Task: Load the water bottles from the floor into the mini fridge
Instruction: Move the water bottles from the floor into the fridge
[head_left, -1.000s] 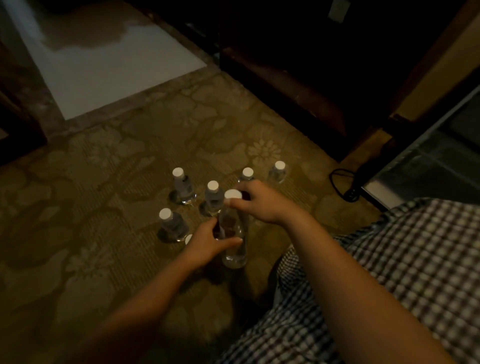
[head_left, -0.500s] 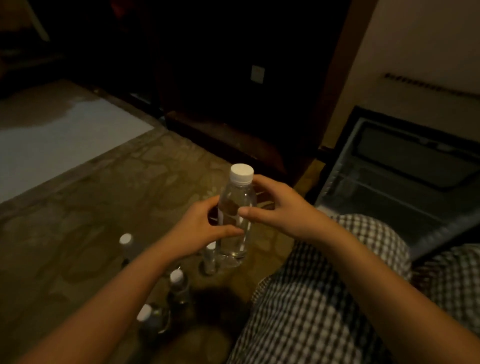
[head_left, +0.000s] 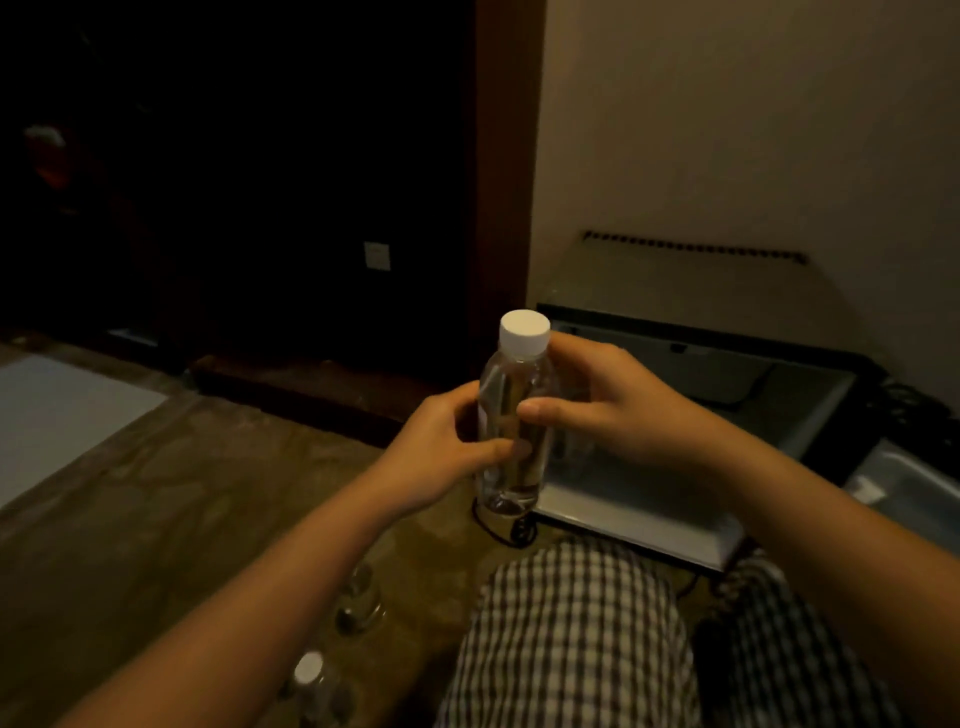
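A clear water bottle is held upright before the open mini fridge, gripped mid-body by the left hand and right hand. It is judged full, fairly heavy, smooth and slippery; the stiff middle is best grasped.

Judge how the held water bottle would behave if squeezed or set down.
The water bottle looks full, so probably heavy for its size. Its clear plastic wall would likely dent if the left hand or right hand squeezed. Tall and narrow, it may tip easily.
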